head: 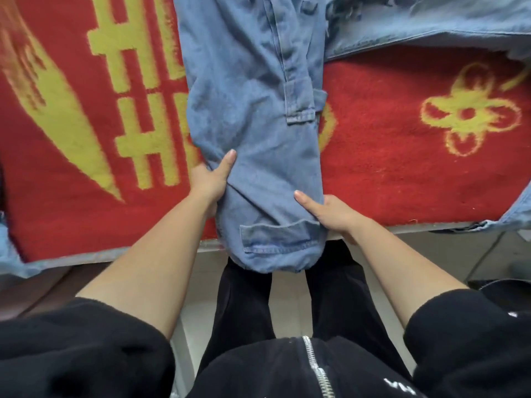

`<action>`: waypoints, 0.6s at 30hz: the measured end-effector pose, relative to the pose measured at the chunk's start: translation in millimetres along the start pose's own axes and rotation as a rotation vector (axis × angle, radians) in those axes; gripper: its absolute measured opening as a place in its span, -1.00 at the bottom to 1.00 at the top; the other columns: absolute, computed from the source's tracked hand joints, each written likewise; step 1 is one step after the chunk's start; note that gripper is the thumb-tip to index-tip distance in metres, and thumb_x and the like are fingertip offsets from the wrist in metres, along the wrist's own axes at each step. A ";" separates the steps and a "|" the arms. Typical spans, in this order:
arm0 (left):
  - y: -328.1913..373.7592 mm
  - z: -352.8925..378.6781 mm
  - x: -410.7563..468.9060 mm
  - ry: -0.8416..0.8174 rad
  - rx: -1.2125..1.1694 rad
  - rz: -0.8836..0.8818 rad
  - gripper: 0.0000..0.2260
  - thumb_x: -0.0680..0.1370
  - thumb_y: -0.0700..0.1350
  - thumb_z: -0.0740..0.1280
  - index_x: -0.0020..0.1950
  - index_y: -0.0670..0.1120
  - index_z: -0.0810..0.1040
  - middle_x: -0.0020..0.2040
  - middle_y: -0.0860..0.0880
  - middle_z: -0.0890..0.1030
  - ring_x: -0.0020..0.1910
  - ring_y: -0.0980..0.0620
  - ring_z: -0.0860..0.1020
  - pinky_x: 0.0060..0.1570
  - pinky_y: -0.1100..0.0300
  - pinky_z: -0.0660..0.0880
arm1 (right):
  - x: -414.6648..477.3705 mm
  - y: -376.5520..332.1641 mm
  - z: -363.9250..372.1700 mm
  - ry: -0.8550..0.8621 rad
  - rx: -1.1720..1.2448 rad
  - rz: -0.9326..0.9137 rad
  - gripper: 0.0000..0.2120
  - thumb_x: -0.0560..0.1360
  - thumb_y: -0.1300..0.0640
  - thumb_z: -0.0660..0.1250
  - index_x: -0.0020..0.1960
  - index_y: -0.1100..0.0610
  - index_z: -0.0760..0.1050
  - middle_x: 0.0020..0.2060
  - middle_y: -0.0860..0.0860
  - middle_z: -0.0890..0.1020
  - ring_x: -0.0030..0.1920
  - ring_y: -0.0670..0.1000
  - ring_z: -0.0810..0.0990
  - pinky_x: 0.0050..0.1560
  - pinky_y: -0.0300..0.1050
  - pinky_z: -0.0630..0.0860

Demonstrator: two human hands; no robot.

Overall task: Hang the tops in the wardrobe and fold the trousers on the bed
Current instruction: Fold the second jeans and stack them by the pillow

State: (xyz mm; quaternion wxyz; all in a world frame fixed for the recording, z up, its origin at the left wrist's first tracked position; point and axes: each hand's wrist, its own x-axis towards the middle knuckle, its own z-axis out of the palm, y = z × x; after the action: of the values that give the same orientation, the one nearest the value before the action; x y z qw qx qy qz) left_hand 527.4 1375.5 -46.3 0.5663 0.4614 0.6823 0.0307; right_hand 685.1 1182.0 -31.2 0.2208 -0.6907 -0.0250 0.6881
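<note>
Head view: both hands' fingers grip blue trousers (pixel 253 116) on red blanket (pixel 402 173); zip-top lettering unreadable.

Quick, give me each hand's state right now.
Left hand: closed on the jeans, left edge.
Right hand: closed on the jeans, right edge.

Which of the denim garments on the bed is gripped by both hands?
The light-blue jeans in the middle, overhanging the bed's near edge, left hand and right hand on their sides. The frayed denim piece at top right lies untouched.
</note>
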 end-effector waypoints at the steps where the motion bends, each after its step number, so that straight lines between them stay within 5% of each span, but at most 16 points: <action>1: -11.6 -3.2 -5.1 -0.015 0.019 -0.016 -0.58 0.48 0.03 0.48 0.27 -0.09 0.54 0.17 0.04 0.62 0.17 0.09 0.58 0.24 0.12 0.49 | -1.9 8.4 3.2 0.004 -0.044 0.021 -0.60 0.49 -0.30 0.32 0.10 -0.02 0.61 -0.02 -0.11 0.68 -0.01 -0.09 0.64 -0.09 -0.22 0.52; 6: -39.9 -8.6 -16.8 0.021 0.097 -0.143 -0.54 0.38 0.07 0.55 0.20 -0.08 0.59 0.05 0.05 0.64 0.11 0.03 0.61 0.17 0.08 0.53 | 5.1 21.7 14.1 0.093 -0.296 0.113 -0.56 0.48 -0.23 0.39 0.15 0.09 0.63 0.07 0.04 0.69 0.08 0.08 0.62 0.11 -0.07 0.52; 10: -10.6 -11.3 -6.0 0.059 0.063 0.002 -0.34 0.22 0.05 0.64 0.25 -0.05 0.50 0.14 0.05 0.63 0.08 0.13 0.61 0.11 0.16 0.55 | 7.8 -15.6 4.8 0.280 -0.563 0.098 -0.37 0.37 -0.31 0.42 0.27 0.08 0.47 0.20 0.08 0.59 0.21 0.18 0.57 0.15 0.05 0.53; 15: 58.6 -16.8 29.6 0.013 0.078 0.072 -0.40 0.42 0.16 0.48 0.34 -0.10 0.45 0.21 0.02 0.57 0.10 0.12 0.55 0.06 0.26 0.49 | 13.4 -84.5 -9.8 0.691 -0.408 -0.268 -0.43 0.53 -0.25 0.29 0.39 0.08 0.36 0.26 0.12 0.47 0.27 0.17 0.49 0.24 0.05 0.42; 18: 86.0 -15.1 53.0 0.047 0.164 0.094 -0.43 0.49 0.08 0.44 0.40 -0.17 0.40 0.14 0.00 0.56 0.10 0.06 0.54 0.14 0.18 0.48 | 31.1 -124.7 -19.0 0.705 -0.302 -0.354 -0.48 0.55 -0.23 0.25 0.37 0.09 0.43 0.19 0.06 0.56 0.23 0.10 0.52 0.23 0.01 0.41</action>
State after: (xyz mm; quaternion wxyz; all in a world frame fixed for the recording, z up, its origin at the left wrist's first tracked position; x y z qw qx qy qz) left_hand 570.0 1467.2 -31.8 0.5085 0.5369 0.6731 0.0121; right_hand 738.6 1299.8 -18.9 0.2269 -0.8935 -0.1669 0.3498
